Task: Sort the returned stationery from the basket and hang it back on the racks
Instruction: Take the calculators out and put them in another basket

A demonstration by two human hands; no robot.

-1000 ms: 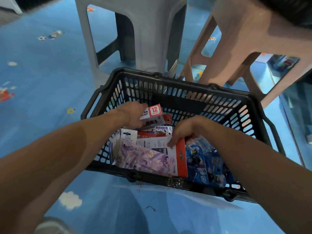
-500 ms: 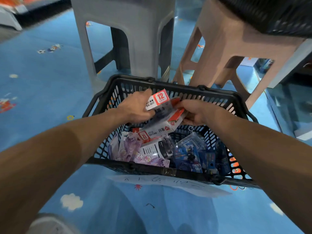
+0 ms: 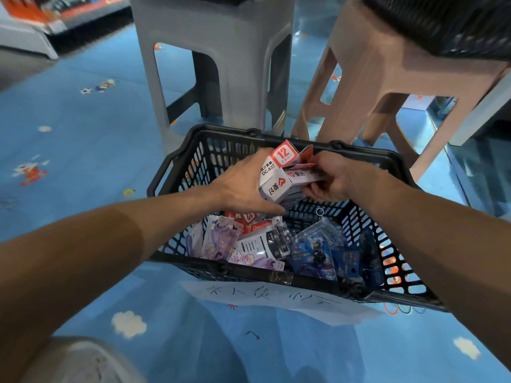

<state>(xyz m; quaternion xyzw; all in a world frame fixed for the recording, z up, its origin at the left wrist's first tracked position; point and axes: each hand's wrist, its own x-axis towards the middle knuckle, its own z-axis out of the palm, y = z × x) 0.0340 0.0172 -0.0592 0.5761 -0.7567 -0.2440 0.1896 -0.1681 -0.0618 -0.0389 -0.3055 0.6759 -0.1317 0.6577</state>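
White-and-red calculator boxes are held above the black basket, toward its 12 o'clock wall, left hand gripping them from 9 o'clock, right hand pinching from 3. Best square the boxes together, then lift clear before seeking their rack.

The white box reads "12" and "DC-837".

Even, dim bluish indoor light; soft shadows; glossy floor reflections; wide-angle bending at edges; slight motion blur.
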